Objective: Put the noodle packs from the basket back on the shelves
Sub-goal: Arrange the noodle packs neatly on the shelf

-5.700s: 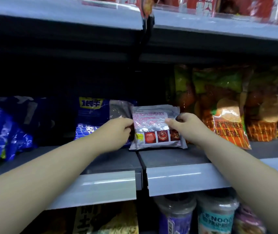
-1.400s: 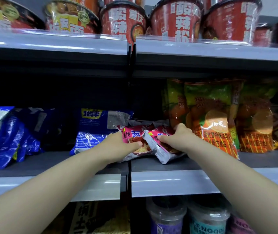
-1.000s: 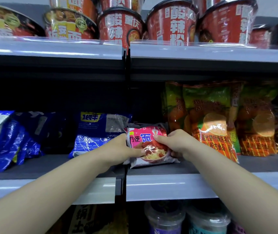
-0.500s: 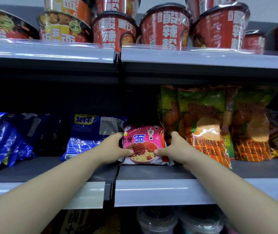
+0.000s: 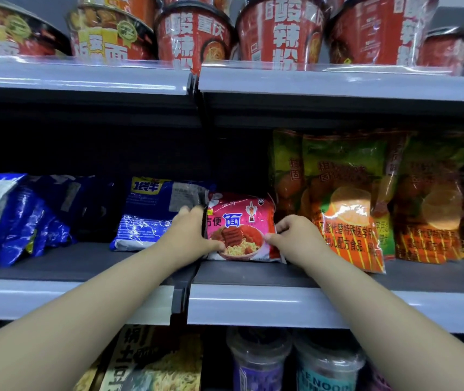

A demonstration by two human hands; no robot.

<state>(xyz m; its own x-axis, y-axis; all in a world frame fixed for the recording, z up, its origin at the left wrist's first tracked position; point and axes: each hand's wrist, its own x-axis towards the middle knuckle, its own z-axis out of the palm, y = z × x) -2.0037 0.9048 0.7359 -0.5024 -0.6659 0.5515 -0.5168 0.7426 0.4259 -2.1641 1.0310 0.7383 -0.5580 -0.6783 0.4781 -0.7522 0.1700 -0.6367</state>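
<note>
While the left hand (image 5: 194, 235) and right hand (image 5: 293, 238) each pinch a side edge of the pink crinkly plastic noodle pack (image 5: 242, 221), which stands on the dark grey middle shelf (image 5: 253, 273), it looks light, slick and brittle inside, so it is best held gently by those edges.

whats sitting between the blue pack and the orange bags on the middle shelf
In the head view, the pink noodle pack stands there, the left hand and right hand gripping its sides.
</note>
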